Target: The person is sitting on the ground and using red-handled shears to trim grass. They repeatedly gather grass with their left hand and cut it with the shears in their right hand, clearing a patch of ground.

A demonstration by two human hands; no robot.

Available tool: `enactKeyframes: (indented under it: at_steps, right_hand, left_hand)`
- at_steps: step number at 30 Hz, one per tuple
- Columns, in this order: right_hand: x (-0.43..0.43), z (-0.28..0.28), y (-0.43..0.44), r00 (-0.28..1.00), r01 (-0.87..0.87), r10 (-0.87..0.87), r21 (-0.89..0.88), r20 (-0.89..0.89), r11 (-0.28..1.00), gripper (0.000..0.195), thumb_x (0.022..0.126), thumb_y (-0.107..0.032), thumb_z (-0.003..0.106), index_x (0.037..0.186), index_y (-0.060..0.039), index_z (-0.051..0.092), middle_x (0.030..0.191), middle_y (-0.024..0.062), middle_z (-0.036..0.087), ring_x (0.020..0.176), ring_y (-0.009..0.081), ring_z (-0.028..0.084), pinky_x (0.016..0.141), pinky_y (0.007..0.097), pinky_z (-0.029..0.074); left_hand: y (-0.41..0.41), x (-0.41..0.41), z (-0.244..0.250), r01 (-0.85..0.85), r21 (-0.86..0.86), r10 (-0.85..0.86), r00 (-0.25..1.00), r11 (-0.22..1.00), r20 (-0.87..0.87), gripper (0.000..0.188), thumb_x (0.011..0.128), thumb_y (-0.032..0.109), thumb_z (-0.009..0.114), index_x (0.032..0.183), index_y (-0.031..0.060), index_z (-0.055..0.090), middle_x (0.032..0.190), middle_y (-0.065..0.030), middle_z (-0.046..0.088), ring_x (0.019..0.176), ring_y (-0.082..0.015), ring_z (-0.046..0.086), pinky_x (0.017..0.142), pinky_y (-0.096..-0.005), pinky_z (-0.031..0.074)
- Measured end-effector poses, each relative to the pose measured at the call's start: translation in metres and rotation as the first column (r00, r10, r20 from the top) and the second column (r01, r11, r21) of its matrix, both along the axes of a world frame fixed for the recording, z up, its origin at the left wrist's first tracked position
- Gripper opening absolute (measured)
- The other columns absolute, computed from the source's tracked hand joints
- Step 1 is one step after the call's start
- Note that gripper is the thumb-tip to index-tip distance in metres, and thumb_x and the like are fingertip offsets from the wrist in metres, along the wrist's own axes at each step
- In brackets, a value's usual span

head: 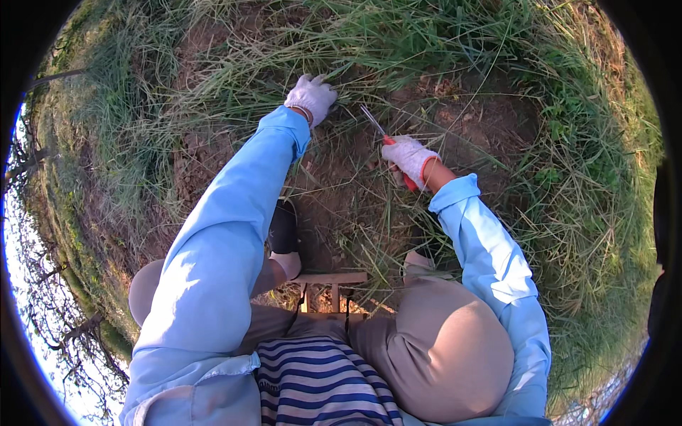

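Note:
My left hand, in a white knit glove, is curled into a fist at the base of long green grass. Grass stems show on both sides of the fist, and its fingertips are hidden beneath. My right hand, in a white glove with a red cuff, grips a red-handled garden tool. The tool's narrow metal end points up and left, towards the soil near my left hand, and does not touch that hand. Trampled soil with loose stems lies between my arms.
A low wooden stool shows between my legs. My dark shoe stands on the soil at left; the other is partly hidden by grass. Dense grass borders the right side, and bare branches show at the left rim.

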State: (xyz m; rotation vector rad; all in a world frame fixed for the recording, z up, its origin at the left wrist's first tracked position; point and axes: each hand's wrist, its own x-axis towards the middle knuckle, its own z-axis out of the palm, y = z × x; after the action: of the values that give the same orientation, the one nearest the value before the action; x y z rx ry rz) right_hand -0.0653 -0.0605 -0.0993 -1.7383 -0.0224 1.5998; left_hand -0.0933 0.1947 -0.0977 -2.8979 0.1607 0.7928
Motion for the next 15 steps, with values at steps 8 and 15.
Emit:
enactKeyframes:
  at_steps: [8, 15]
  right_hand:
    - [-0.004, 0.006, -0.007, 0.999, 0.013, -0.014, -0.03, -0.041, 0.999, 0.018, 0.082, -0.022, 0.054, 0.082, -0.0047, 0.049, 0.063, 0.0083, 0.054, 0.047, 0.0215, 0.055, 0.042, 0.0369, 0.043]
    - [-0.004, -0.001, -0.009, 0.999, -0.046, 0.046, 0.008, -0.025, 0.999, 0.018, 0.081, -0.02, 0.054, 0.081, -0.0032, 0.05, 0.064, 0.0088, 0.054, 0.048, 0.0209, 0.055, 0.043, 0.0371, 0.043]
  left_hand:
    - [0.002, -0.018, -0.005, -0.24, -0.082, 0.23, 0.967, 0.967, -0.114, 0.034, 0.086, 0.015, 0.054, 0.119, 0.0078, 0.051, 0.125, -0.0128, 0.054, 0.103, -0.0315, 0.061, 0.084, -0.041, 0.051]
    - [0.009, -0.008, -0.006, -0.05, -0.001, 0.05, 0.999, 0.999, -0.01, 0.047, 0.084, 0.013, 0.057, 0.13, 0.0116, 0.049, 0.141, -0.0065, 0.042, 0.111, -0.0287, 0.057, 0.089, -0.0384, 0.05]
